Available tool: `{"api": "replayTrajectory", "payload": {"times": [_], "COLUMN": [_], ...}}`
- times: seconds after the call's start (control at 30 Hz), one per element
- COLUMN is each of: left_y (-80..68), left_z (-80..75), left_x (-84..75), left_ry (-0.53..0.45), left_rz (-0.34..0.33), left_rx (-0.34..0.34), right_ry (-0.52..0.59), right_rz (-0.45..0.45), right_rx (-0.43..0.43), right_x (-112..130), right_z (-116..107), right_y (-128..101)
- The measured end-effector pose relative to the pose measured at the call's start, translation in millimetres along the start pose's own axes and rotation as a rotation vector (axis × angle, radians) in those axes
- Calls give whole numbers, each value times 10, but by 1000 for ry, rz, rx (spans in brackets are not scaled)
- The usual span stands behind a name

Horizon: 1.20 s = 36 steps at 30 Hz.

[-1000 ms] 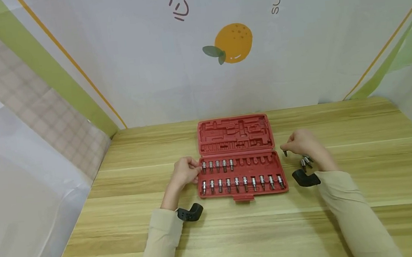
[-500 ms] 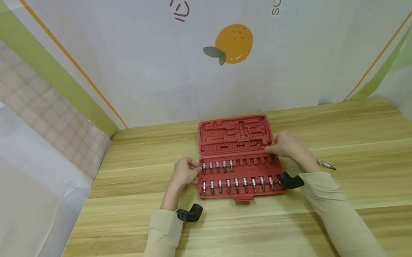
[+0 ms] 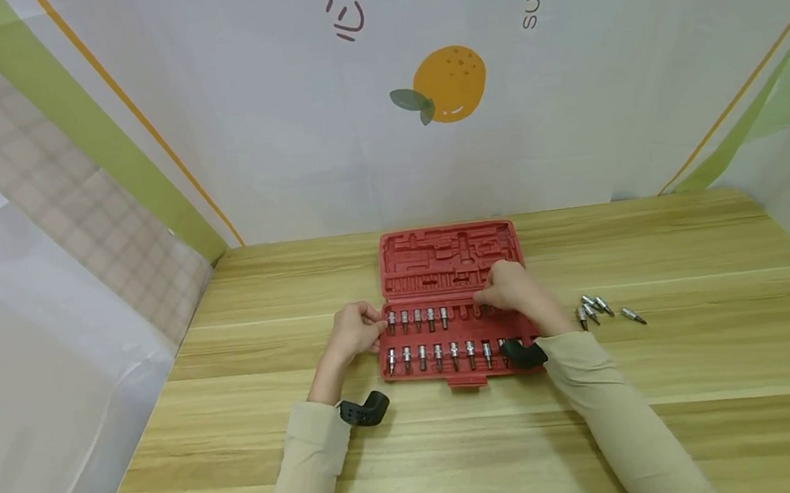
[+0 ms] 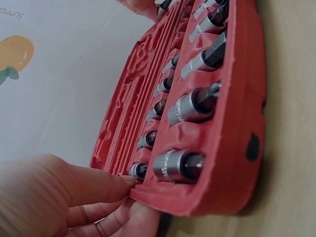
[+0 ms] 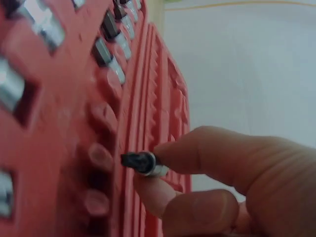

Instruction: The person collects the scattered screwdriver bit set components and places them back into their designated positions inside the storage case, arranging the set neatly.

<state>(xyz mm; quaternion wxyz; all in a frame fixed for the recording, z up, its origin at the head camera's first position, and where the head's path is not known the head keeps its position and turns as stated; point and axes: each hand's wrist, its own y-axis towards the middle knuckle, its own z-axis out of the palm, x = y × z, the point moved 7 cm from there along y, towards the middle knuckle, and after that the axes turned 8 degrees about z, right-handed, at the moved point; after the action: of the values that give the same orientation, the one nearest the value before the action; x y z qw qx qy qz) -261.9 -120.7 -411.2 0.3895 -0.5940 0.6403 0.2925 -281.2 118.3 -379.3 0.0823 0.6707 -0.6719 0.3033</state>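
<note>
A red tool case (image 3: 460,334) lies unfolded on the table, its lid (image 3: 424,251) at the back. Metal bit sockets (image 3: 438,356) fill the front row, and several more (image 3: 417,320) occupy the left part of the back row. My left hand (image 3: 356,329) grips the case's left edge, thumb on the rim and fingers underneath in the left wrist view. Over the back row's vacant slots, my right hand (image 3: 511,291) pinches a bit socket (image 5: 143,162) between thumb and fingers. Its dark tip points toward the slots; in the head view the hand mostly hides it.
Several loose bit sockets (image 3: 590,309) lie on the wooden table (image 3: 704,344) right of the case, one (image 3: 633,315) slightly apart. A printed cloth (image 3: 299,144) hangs behind the table. The case's latch tab (image 3: 467,381) sticks out in front.
My right hand has carried a bit socket leftward from beside the loose ones to above the back row of the case. My left hand stays at the case's edge.
</note>
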Motion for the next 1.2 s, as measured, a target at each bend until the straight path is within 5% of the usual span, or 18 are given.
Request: {"api": "replayTrajectory", "payload": {"times": [0.43, 1.2], "left_y": [-4, 3], "left_z": [0, -1], "left_x": [4, 0], "left_ry": [-8, 1], "left_rz": [-5, -1], "left_rx": [3, -1], "right_ry": [-26, -157], "right_rz": [32, 96], "right_rx": [19, 0], "right_x": [205, 310], "right_z": [228, 321], "right_y": [57, 150]}}
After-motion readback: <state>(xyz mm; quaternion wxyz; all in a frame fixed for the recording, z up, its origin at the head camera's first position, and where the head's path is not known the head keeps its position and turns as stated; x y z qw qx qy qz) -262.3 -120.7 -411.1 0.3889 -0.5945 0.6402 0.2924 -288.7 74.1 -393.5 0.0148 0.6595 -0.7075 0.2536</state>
